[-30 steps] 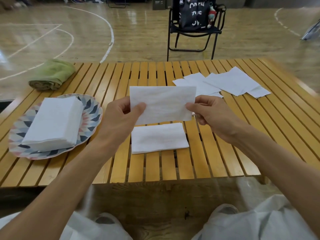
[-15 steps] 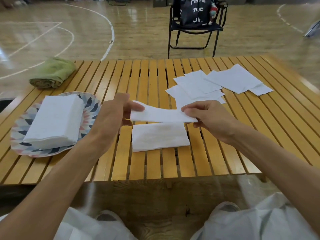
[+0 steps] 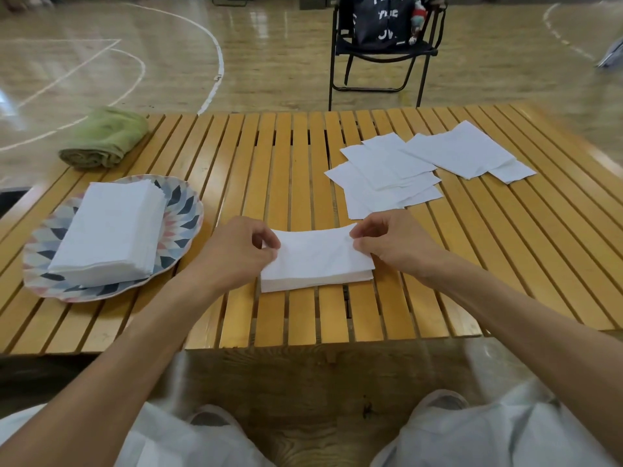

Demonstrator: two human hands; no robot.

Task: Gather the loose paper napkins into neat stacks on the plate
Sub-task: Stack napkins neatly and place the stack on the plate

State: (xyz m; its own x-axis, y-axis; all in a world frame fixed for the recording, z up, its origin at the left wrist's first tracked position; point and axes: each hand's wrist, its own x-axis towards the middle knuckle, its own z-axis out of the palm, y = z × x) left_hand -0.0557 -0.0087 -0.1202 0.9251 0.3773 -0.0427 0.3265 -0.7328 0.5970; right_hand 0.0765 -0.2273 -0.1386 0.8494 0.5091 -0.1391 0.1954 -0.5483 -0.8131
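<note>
A: Where is the napkin (image 3: 315, 254) just now?

B: On top of the small pile (image 3: 317, 279) that sits on the bench (image 3: 303, 318) just to the right of the plate (image 3: 183, 210). The left hand (image 3: 236, 254) pinches its left end with curled fingers (image 3: 268, 242), and the right hand (image 3: 392, 246) pinches the right end the same way. Each hand grips only that one sheet.

A: How would you expect it to handle?

B: Very light and limp, I'd judge. It sags in the middle between the two pinches, so it has no stiffness of its own. Thin paper creases and tears easily, so a gentle hold at the short ends or corners suits it best, with both ends lowered evenly to keep the edges square.

A: And the rest of the napkins?

B: A thick, tidy stack (image 3: 108, 230) already lies on the plate. More loose napkins (image 3: 421, 166) are spread and overlapping well to the right of the plate and further back.

A: What about the surface?

B: Yellow wooden slats with gaps between them; a thin sheet's corner could dip into a gap when slid. A rolled green towel (image 3: 104, 138) lies behind the plate.

A: The room?

B: A sports hall with a glossy wooden floor (image 3: 168, 72) and painted court lines. A black folding chair (image 3: 384, 52) holding a dark bag stands far behind the plate, off to the right.
</note>
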